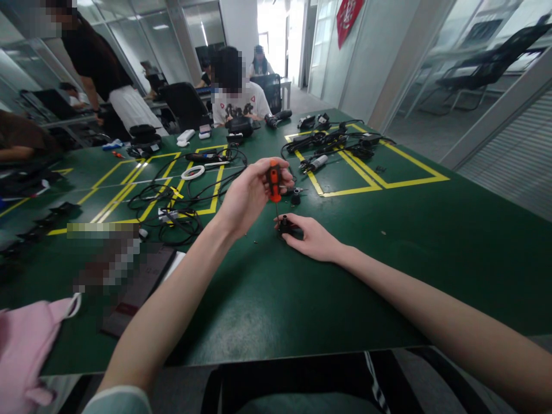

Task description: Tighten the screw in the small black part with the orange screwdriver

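My left hand (248, 198) is closed around the handle of a screwdriver (275, 183), orange and black, held upright with its thin shaft pointing down. The shaft's lower end meets a small black part (285, 225) on the table; whether the tip sits in a screw I cannot tell. My right hand (311, 237) pinches that black part between thumb and fingers, low over the table top. Just behind stands another small black piece (295, 197), apart from both hands.
The green table (366, 287) carries yellow tape outlines. Black cables (181, 201) and a white ring (192, 172) lie to the left, more cabled devices (328, 141) at back right. A dark notebook (138, 287) and pink cloth (28, 339) are near left. A person (241, 100) sits opposite.
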### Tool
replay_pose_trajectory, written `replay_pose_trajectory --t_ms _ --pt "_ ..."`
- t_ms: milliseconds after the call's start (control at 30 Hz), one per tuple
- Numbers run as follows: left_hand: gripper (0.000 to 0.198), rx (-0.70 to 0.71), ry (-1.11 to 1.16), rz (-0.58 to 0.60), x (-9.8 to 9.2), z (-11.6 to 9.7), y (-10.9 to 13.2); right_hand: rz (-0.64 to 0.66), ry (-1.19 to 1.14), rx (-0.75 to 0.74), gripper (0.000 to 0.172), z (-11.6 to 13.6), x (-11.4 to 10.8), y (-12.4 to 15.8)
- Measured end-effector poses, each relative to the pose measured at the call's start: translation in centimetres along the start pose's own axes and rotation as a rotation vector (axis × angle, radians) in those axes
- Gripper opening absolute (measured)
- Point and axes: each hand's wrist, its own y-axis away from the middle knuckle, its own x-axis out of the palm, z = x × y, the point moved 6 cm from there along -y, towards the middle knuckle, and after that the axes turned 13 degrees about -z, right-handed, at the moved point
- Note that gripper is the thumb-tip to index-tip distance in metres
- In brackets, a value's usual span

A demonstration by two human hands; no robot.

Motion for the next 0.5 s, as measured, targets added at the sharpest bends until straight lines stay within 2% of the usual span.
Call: replay_pose_trajectory --t_ms 67,200,333,500 --pt "0.018 0.017 -0.013 0.004 -0.03 0.08 0.07 0.002 -0.008 0.001 0.031 -0.06 0.02 0.0" --pt "0.03 0.039 -0.01 0.006 0.07 -0.07 0.3 0.009 -0.015 0.002 0.03 -0.12 0.06 0.0" --pt "0.022 0.017 -0.025 -0.016 0.1 -0.28 0.3 0.011 -0.025 0.011 0.029 -0.17 0.03 -0.03" --pt "0.035 -0.026 0.018 -0.018 0.04 -0.31 0.16 0.03 -0.07 0.007 0.028 0.12 0.0 -0.06"
